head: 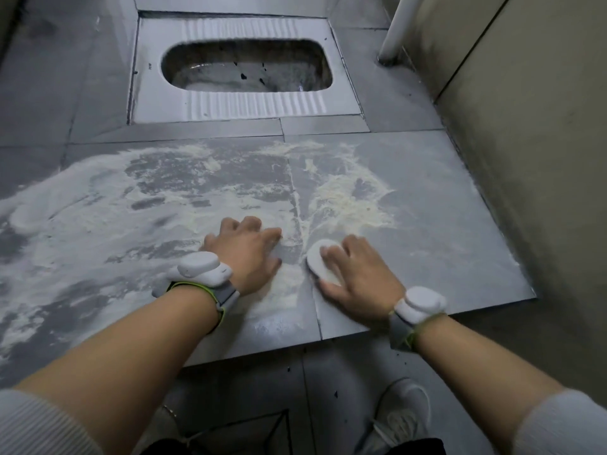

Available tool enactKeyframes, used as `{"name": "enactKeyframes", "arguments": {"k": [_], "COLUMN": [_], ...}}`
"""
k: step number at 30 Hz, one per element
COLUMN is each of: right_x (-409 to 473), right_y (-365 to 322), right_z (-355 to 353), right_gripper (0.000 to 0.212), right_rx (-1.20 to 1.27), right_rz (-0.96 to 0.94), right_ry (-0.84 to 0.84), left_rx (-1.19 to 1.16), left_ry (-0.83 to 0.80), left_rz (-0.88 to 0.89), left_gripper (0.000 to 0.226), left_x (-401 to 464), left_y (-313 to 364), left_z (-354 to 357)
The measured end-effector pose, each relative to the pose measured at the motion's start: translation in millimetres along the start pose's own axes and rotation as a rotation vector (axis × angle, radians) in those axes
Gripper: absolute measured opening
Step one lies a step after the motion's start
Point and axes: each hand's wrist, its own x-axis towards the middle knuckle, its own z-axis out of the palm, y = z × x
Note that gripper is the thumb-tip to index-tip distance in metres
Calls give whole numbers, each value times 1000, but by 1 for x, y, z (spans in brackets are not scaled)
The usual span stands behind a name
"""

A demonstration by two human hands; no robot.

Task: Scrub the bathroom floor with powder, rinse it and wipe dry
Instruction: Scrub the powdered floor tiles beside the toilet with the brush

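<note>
Right hand [356,274]: grip curled over the white scrubber [320,267], pressing it on the floor [443,231] at 6 o'clock. Left hand [244,252]: fingers spread, bearing on the tile. Powder [108,205] covers tiles from 9 to 12 o'clock; squat toilet [243,103] lies at 12.

A bathroom: a squat toilet pan [244,68] is set into grey floor tiles [427,224] well beyond the fingers, with a white pipe [399,26] by the wall.

Bare floor [427,231] open rightward; wall [532,178] bounds it
</note>
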Motion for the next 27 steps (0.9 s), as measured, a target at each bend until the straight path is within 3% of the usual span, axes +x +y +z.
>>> {"name": "enactKeyframes", "arguments": {"k": [4, 5, 7, 9, 11, 14, 16, 19, 23, 27], "right_x": [45, 47, 33, 12, 15, 57, 67, 35, -3, 56], "right_y": [49, 50, 34, 15, 21, 44, 53, 65, 79, 61], "right_z": [-14, -14, -14, -9, -4, -8, -8, -2, -10, -6], "right_gripper": [46, 47, 48, 48, 45, 43, 44, 44, 47, 57], "right_rx": [-80, -62, 14, 60, 21, -17, 44, 91, 112, 40], "right_rz": [439, 432, 188, -48, -35, 328, 444, 556, 1020, 1076], "right_ry": [61, 101, 124, -2, -28, 108, 149, 250, 303, 300], "left_rx": [-80, -88, -82, -53, -34, -36, -38, -38, -34, -22], "left_ry": [-31, -48, -79, -100, -115, -114, -115, -130, -118, -126], "left_rz": [-17, -24, -37, -60, -73, -88, -99, -116, -130, -134], "left_gripper": [64, 66, 69, 73, 75, 75, 75, 75, 75, 76], "left_x": [18, 24, 34, 45, 52, 55, 54, 55, 54, 55], "left_y": [9, 11, 10, 7, 6, 9, 10, 13, 17, 17], "left_z": [-3, -2, -1, 1, 4, 5, 3, 1, 1, 2]}}
